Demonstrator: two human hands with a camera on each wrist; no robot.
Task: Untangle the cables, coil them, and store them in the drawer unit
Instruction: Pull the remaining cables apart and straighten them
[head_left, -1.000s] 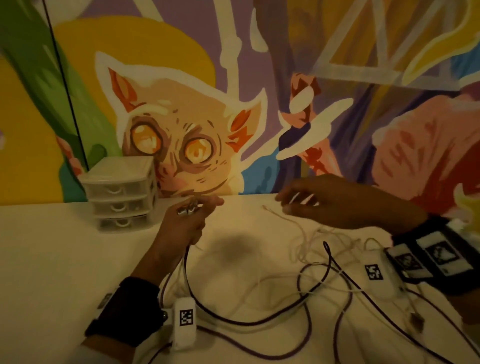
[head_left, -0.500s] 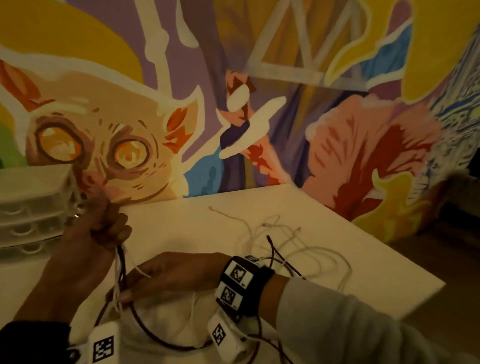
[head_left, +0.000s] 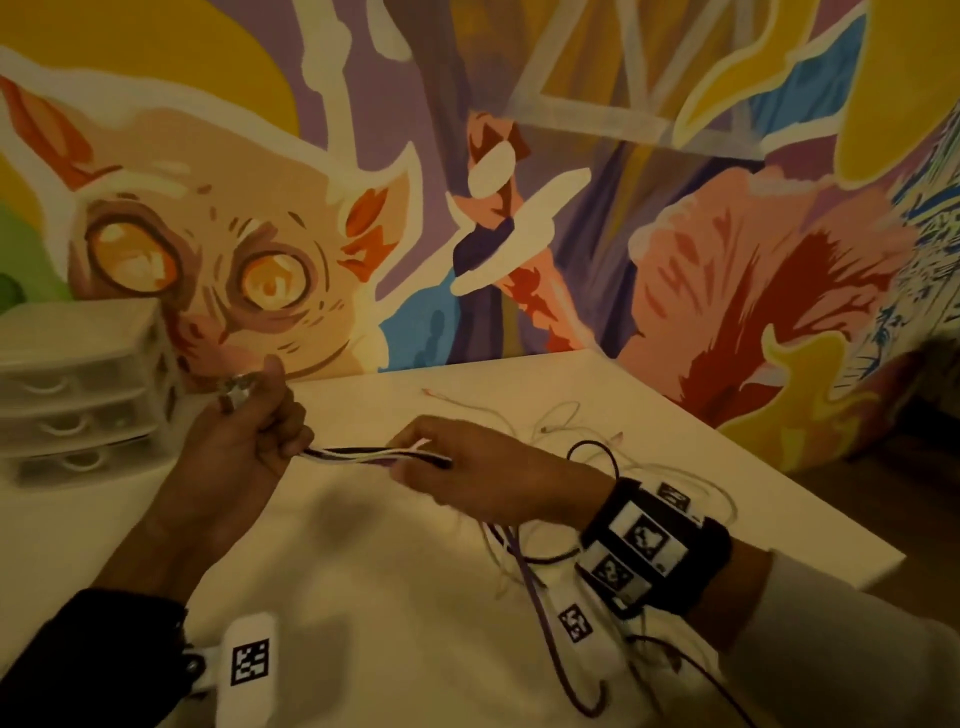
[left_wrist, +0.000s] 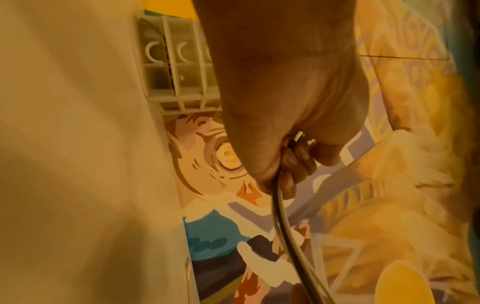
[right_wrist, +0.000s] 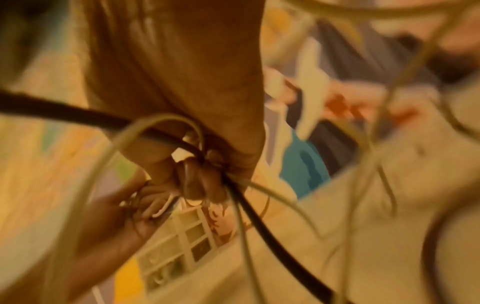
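The table (head_left: 130, 525) carried the drawer unit (head_left: 78, 395) at its far left edge. Above the middle, the left hand (head_left: 244, 441) fisted and the right hand (head_left: 483, 478) pinched a taut bundle of cables (head_left: 363, 454); loose loops trailed toward the right edge.

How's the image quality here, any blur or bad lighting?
Head view: dim and warm, fairly sharp; both hands cast soft shadows on the table. Left wrist view: left hand clear. Right wrist view: heavily blurred, cables smeared.
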